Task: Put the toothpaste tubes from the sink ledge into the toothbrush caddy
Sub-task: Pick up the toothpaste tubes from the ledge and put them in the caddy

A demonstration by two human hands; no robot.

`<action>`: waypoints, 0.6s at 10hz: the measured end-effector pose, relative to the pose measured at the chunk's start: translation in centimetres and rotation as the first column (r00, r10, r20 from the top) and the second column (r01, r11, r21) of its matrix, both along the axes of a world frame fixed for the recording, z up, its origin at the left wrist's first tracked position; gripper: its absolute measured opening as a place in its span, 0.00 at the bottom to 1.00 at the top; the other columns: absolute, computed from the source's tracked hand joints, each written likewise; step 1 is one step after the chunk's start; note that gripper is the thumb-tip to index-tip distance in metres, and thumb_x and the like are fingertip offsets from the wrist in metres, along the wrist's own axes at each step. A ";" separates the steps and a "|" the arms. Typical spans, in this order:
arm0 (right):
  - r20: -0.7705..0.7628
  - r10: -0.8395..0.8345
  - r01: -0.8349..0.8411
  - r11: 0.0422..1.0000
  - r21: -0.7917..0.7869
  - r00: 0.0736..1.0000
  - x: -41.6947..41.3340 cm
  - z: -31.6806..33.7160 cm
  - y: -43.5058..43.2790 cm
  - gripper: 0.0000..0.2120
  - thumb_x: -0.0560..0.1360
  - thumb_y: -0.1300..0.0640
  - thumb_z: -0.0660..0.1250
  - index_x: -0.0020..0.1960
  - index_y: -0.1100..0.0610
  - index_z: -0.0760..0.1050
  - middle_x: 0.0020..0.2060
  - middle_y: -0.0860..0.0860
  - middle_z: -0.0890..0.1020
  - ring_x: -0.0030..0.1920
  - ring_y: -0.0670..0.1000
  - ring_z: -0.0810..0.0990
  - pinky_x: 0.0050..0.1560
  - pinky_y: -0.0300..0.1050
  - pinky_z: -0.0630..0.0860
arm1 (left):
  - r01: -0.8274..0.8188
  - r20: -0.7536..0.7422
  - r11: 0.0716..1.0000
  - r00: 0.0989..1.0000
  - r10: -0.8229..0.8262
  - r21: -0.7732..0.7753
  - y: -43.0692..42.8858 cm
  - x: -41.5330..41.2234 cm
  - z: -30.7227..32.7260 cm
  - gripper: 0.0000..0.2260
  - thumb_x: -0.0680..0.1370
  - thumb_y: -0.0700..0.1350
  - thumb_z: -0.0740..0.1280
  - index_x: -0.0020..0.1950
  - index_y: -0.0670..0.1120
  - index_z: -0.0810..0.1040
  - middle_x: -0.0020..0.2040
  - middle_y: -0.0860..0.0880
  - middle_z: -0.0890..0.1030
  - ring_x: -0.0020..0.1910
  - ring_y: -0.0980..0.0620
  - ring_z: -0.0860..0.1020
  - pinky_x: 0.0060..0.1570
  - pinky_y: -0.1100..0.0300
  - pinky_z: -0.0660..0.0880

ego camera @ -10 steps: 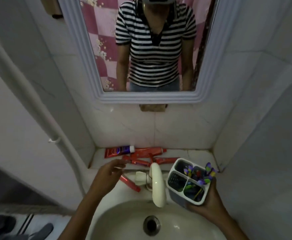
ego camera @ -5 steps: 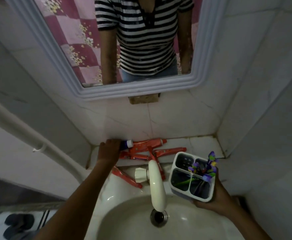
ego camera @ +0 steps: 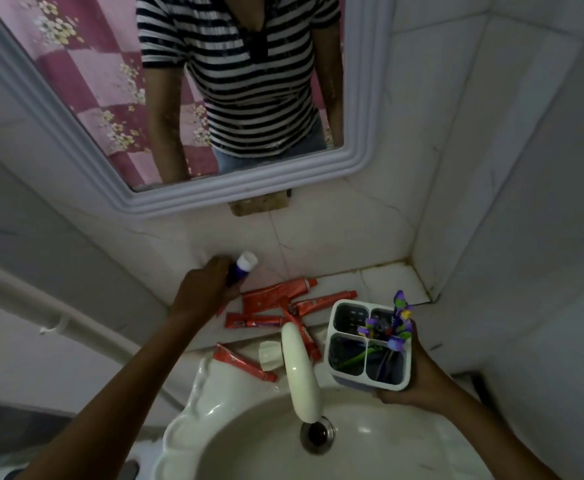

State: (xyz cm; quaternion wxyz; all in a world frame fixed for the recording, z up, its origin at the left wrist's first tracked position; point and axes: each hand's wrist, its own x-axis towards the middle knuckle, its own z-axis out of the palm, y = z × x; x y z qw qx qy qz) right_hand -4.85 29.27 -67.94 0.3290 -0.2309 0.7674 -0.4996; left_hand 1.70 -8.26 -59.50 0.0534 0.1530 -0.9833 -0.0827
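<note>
My left hand (ego camera: 204, 287) is closed around a toothpaste tube with a white cap and purple neck (ego camera: 242, 268), lifted off the ledge near the back wall. Several red toothpaste tubes (ego camera: 273, 296) lie in a loose pile on the tiled sink ledge (ego camera: 384, 282). One more red tube (ego camera: 243, 362) lies on the basin rim, left of the tap. My right hand (ego camera: 418, 379) holds the white four-compartment toothbrush caddy (ego camera: 344, 313) over the basin's right side; green and purple toothbrushes stand in its right compartments.
A cream tap (ego camera: 299, 372) with a white handle (ego camera: 270, 355) juts over the basin (ego camera: 214, 438) between my hands. A framed mirror (ego camera: 242, 188) hangs above the ledge. Tiled walls close in on the right and left; a white pipe (ego camera: 41, 306) runs down the left wall.
My left hand reached to the ledge's left end, closed on the white-capped tube and raised it cap-up. The caddy in my right hand stayed over the basin. The camera tilted downward.
</note>
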 end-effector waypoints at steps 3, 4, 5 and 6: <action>-0.020 -0.016 0.014 0.997 -0.077 1.000 0.3 -0.9 0.1 0.54 0.56 0.71 0.80 0.72 0.56 0.51 0.61 0.45 0.71 0.58 0.35 0.76 0.47 0.26 0.76 | 0.622 0.447 0.774 0.730 -0.518 -0.118 12.2 -5.6 7.5 0.18 0.72 0.54 0.70 0.58 0.53 0.71 0.51 0.51 0.78 0.46 0.50 0.77 0.47 0.53 0.77; -0.132 0.025 -0.030 0.999 -0.038 0.991 0.3 -0.5 0.1 0.48 0.61 0.60 0.80 0.71 0.47 0.54 0.60 0.42 0.73 0.57 0.36 0.77 0.48 0.29 0.77 | 0.699 0.576 0.680 0.656 -0.487 -0.222 15.3 -6.9 7.2 0.20 0.71 0.56 0.72 0.59 0.51 0.75 0.51 0.50 0.79 0.46 0.49 0.77 0.42 0.56 0.74; 0.049 -0.032 0.037 0.993 -0.111 0.998 0.3 -0.2 -0.4 0.44 0.62 0.68 0.78 0.66 0.45 0.58 0.55 0.39 0.73 0.56 0.36 0.77 0.51 0.27 0.74 | 0.742 0.606 0.587 0.640 -0.473 -0.324 18.0 -7.7 6.5 0.18 0.70 0.57 0.73 0.55 0.49 0.80 0.50 0.50 0.80 0.44 0.50 0.78 0.37 0.57 0.70; 0.003 -0.023 0.023 0.997 -0.068 1.000 0.1 -0.5 -0.2 0.48 0.60 0.70 0.79 0.71 0.55 0.57 0.55 0.39 0.73 0.55 0.28 0.74 0.54 0.24 0.72 | 0.699 0.493 0.667 0.689 -0.532 -0.257 18.9 -8.1 6.0 0.16 0.72 0.48 0.72 0.59 0.48 0.78 0.56 0.47 0.78 0.50 0.47 0.79 0.40 0.57 0.70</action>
